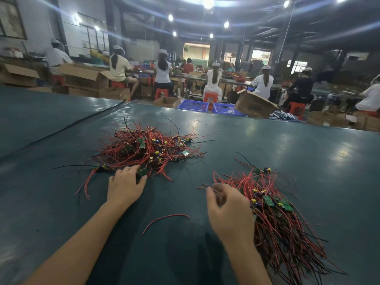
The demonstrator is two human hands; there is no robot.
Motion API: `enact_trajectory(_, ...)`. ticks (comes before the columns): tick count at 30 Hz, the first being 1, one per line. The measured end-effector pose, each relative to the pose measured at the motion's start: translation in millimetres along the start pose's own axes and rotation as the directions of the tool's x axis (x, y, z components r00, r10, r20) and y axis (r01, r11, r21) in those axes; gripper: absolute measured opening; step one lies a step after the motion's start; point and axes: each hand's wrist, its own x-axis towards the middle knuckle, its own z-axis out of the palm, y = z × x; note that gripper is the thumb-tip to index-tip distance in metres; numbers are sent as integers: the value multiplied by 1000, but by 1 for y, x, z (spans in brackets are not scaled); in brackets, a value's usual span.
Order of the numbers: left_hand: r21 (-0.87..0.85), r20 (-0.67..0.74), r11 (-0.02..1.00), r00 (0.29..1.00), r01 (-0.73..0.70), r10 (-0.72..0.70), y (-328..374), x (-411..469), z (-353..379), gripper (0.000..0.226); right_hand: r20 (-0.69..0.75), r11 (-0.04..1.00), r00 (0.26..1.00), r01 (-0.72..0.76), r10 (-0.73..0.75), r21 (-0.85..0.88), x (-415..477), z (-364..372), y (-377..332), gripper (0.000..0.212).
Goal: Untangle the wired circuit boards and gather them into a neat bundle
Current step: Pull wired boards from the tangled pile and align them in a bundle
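Fingers (129,171) of left hand (124,189) are resting straight on tangled pile (148,147) at 11 o'clock, right hand (230,210) is curling, grasp unclear, against sorted bundle (277,219) at 3 o'clock; roughly half apparently remaining.

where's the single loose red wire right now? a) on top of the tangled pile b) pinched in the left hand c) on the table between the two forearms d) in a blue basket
c: the loose red wire lies alone on the table between the forearms. Neither the left hand nor the right hand touches it, and it is apart from the tangled pile and the bundle.
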Motion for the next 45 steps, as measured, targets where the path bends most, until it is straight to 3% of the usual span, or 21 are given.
enact_trajectory(3,57,5,998,999,40,-41,2,7,-4,48,79,996,994,78,-74,-45,-10,13,-2,26)
enact_trajectory(6,-10,-101,999,994,44,-45,7,0,-5,36,102,995,991,91,-86,-47,-12,19,1,27)
enact_trajectory(10,-228,-290,971,957,-74,5,29,-21,-17,19,111,992,987,122,-119,-21,-14,26,3,28)
enact_trajectory(13,-386,-378,881,918,-274,120,48,-40,-30,12,129,991,984,113,-121,65,-17,30,2,33)
enact_trajectory(16,-236,-489,826,797,-512,354,65,-60,-32,14,157,944,986,-8,-46,330,-19,34,0,34)
enact_trajectory(20,-57,-489,720,648,-692,584,75,-79,-24,26,172,787,983,-158,67,596,-18,32,-1,29)
enact_trajectory(24,-57,-436,605,565,-794,700,77,-87,-18,26,133,683,978,-208,161,700,-20,28,4,21)
enact_trajectory(27,-124,-395,571,569,-811,722,79,-92,-19,25,131,664,972,-229,194,712,-22,25,9,21)
enact_trajectory(32,-420,-326,636,762,-647,560,79,-101,-20,20,115,669,962,-257,249,697,-25,26,13,23)
enact_trajectory(35,-567,-270,635,847,-524,458,82,-101,-18,49,98,648,951,-273,294,711,-24,26,13,20)
enact_trajectory(37,-700,-146,605,905,-380,400,88,-101,-21,65,96,647,952,-268,289,714,-22,26,12,18)
enact_trajectory(39,-803,31,570,942,-175,333,100,-100,-26,64,88,661,960,-248,266,708,-21,26,10,18)
enact_trajectory(42,-895,242,428,943,127,227,114,-99,-29,48,112,641,959,-257,259,723,-19,28,7,19)
enact_trajectory(45,-929,330,228,930,290,161,115,-105,-27,26,178,565,926,-346,332,749,-16,30,3,21)
